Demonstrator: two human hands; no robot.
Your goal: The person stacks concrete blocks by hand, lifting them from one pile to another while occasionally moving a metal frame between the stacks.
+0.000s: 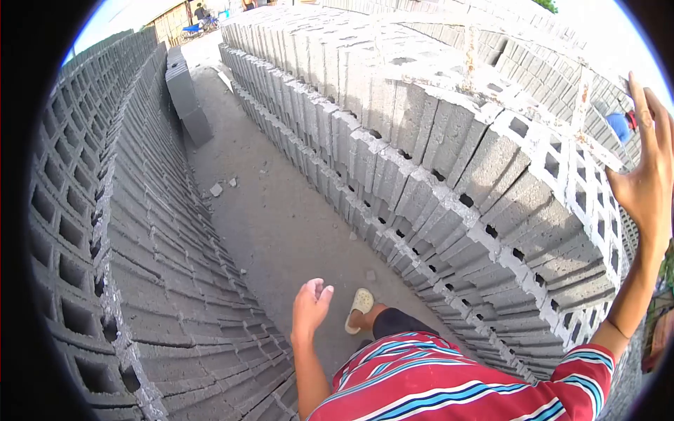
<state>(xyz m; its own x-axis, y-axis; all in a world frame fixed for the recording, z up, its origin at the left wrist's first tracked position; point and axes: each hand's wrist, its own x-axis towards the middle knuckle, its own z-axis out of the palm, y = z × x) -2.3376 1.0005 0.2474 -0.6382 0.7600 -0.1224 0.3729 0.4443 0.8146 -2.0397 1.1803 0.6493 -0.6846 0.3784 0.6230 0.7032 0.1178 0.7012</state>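
My right hand (pixel 646 172) is raised at the right edge, fingers stretched and thumb spread, holding nothing. Its thumb tip is close to a rusty metal bar (pixel 597 151) that runs above the near end of a long stack of grey hollow concrete blocks (pixel 491 165). Low over the path hangs my left hand (pixel 311 309), loosely bent with the thumb apart and nothing visible in it. It is nearest to the left wall of stacked hollow blocks (pixel 175 295), apart from it in this view.
A dirt path (pixel 260 217) with small rubble (pixel 216 189) runs between the stacks. Two darker blocks (pixel 186 98) stand against the left wall. My foot in a pale clog (pixel 360 309) is on the path. Another person (pixel 619 126) shows beyond the right stack.
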